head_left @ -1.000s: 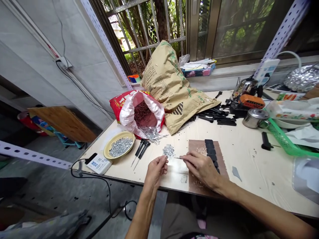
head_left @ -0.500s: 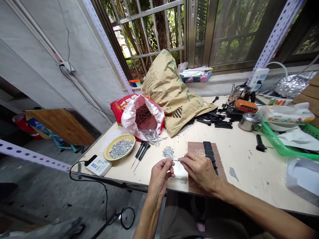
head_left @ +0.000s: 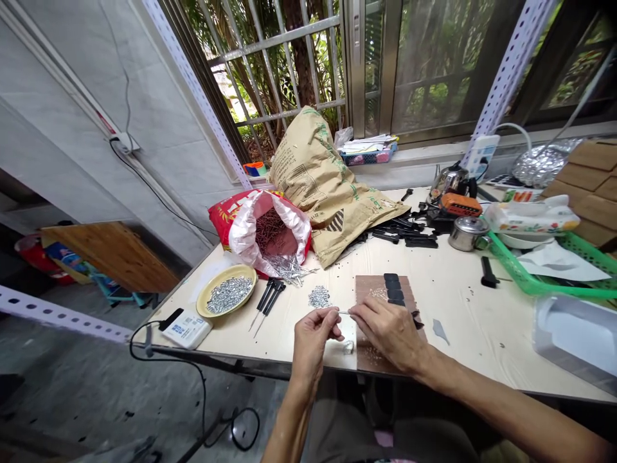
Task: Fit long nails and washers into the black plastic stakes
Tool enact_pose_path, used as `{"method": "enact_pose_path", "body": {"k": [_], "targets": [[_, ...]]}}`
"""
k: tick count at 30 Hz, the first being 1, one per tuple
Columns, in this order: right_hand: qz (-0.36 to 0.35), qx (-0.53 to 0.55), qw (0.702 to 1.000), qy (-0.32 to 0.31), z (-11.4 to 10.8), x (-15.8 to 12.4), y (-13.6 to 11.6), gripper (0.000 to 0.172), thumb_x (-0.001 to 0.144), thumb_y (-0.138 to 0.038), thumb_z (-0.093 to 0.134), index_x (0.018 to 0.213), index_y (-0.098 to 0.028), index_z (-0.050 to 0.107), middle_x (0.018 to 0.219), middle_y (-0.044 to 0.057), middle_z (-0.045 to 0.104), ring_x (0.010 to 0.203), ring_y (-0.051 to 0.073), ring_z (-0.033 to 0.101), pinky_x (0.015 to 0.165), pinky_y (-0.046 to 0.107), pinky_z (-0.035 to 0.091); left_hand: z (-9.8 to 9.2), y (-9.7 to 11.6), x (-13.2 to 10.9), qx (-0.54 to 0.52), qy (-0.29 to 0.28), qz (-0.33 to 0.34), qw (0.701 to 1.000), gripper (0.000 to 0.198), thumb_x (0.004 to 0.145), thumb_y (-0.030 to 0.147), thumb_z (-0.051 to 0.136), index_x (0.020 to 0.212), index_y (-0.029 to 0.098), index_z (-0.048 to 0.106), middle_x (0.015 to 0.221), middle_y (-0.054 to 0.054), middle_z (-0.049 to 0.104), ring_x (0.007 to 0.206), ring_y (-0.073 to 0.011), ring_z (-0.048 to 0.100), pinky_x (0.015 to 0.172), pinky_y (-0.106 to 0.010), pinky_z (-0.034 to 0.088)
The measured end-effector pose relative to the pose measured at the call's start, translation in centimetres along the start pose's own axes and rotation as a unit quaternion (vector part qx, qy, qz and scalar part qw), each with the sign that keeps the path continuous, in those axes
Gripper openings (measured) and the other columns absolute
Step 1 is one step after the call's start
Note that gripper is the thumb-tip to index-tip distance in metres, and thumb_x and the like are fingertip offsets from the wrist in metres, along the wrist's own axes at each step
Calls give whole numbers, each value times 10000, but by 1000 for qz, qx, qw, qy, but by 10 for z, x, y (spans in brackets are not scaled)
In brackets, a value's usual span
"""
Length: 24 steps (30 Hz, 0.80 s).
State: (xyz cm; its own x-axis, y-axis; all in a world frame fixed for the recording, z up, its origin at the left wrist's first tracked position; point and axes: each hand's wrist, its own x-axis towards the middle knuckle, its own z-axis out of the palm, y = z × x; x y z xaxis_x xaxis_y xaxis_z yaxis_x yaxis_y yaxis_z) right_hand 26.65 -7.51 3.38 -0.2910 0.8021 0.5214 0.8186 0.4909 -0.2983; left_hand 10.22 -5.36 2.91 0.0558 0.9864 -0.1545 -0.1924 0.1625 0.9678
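My left hand (head_left: 313, 337) is closed, thumb and fingertips pinching one end of a thin metal rod (head_left: 344, 313). My right hand (head_left: 391, 333) pinches the rod's other end, its fingers closed, above a brown board (head_left: 413, 292). The parts of the rod inside my fingers are hidden. On the board lie a row of flat black pieces (head_left: 394, 292) and some tiny pale bits (head_left: 378, 293). Just beyond my left hand, small silvery metal parts (head_left: 319, 296) form a pile on the table. Two black-handled pieces with thin metal shafts (head_left: 270, 301) lie to the left.
A yellow dish (head_left: 201, 307) holds more metal parts. Behind it, a red bag (head_left: 226, 215) spills long screws beside a large brown paper sack (head_left: 308, 173). Black plastic parts (head_left: 421, 241), a metal cup (head_left: 466, 233) and a green basket (head_left: 511, 270) stand right.
The view has shifted slightly, so the table items appear a little further left. Both hands stay together on the thin rod, with only slight movement.
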Motion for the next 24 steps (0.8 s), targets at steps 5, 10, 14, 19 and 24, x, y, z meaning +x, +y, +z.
{"method": "enact_pose_path", "body": {"k": [5, 10, 14, 19, 24], "targets": [[65, 90, 993, -40, -3, -2, 6, 187, 945, -252, 421, 936, -219, 605, 839, 12, 602, 700, 121, 580, 625, 227, 412, 9, -1, 3, -51, -16, -41, 998, 307, 626, 334, 770, 788, 87, 686, 635, -9, 627, 462, -51, 504, 460, -189, 480], [77, 107, 991, -38, -7, -7, 11, 193, 948, -261, 405, 956, -212, 592, 842, 20, 590, 728, 136, 577, 649, 243, 424, 14, -3, 5, -41, -33, -56, 997, 308, 632, 333, 768, 790, 82, 687, 638, -9, 628, 455, -51, 512, 466, -194, 488], [82, 134, 987, -31, -6, -11, 14, 170, 937, -273, 426, 968, -195, 574, 889, 39, 580, 764, 145, 575, 656, 246, 434, 19, -4, 3, -37, -34, -50, 997, 287, 650, 327, 757, 783, 84, 683, 636, -6, 627, 458, -49, 516, 476, -192, 491], [80, 80, 993, -36, 0, -12, 17, 235, 959, -268, 356, 896, -197, 571, 808, 26, 563, 707, 148, 561, 619, 260, 413, 25, -4, 2, -29, -33, -43, 998, 273, 665, 327, 746, 767, 83, 680, 633, -10, 633, 448, -50, 522, 470, -191, 490], [62, 117, 990, -40, -1, -14, 18, 191, 929, -215, 405, 1049, -217, 555, 930, 43, 548, 765, 148, 567, 658, 255, 438, 25, -5, 3, -33, -28, -51, 998, 295, 640, 334, 763, 768, 82, 679, 620, -1, 620, 443, -48, 514, 464, -192, 493]]}}
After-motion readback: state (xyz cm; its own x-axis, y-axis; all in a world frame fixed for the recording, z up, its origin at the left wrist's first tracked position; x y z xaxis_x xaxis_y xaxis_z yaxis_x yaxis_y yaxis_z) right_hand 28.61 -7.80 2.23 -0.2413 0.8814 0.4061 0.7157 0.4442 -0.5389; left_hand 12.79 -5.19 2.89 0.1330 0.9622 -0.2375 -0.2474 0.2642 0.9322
